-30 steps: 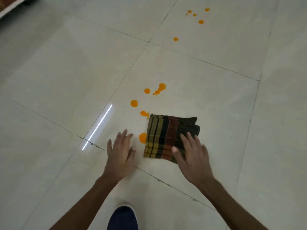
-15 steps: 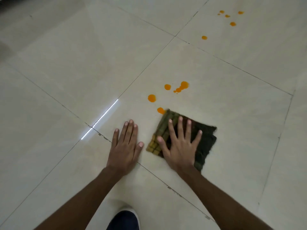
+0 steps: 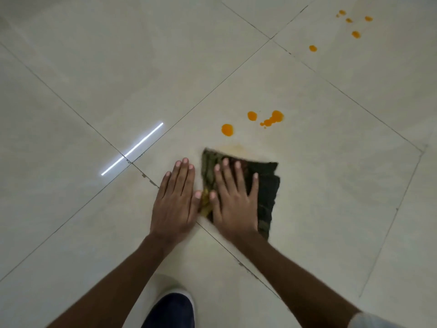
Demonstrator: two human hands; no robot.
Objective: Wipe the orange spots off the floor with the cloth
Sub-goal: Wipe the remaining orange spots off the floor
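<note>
Item: right hand (image 3: 233,200), grip flat and open, palm pressing the cloth (image 3: 266,185) onto the floor (image 3: 94,67).
Left hand (image 3: 175,200) open, beside cloth. Cloth likely soft, light, slides easily; press mid-fold. Orange spots (image 3: 227,130) just beyond cloth's far edge.

Right hand (image 3: 233,200) flat on cloth (image 3: 267,188), left hand (image 3: 176,197) beside, orange spots (image 3: 251,116) beyond.

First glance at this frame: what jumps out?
The bright orange spots on the pale tiled floor: one cluster just beyond the cloth, a second far off at top right. Next, the dark plaid cloth at centre, pressed flat under the right hand, with the left hand flat on the tile beside it.
</note>
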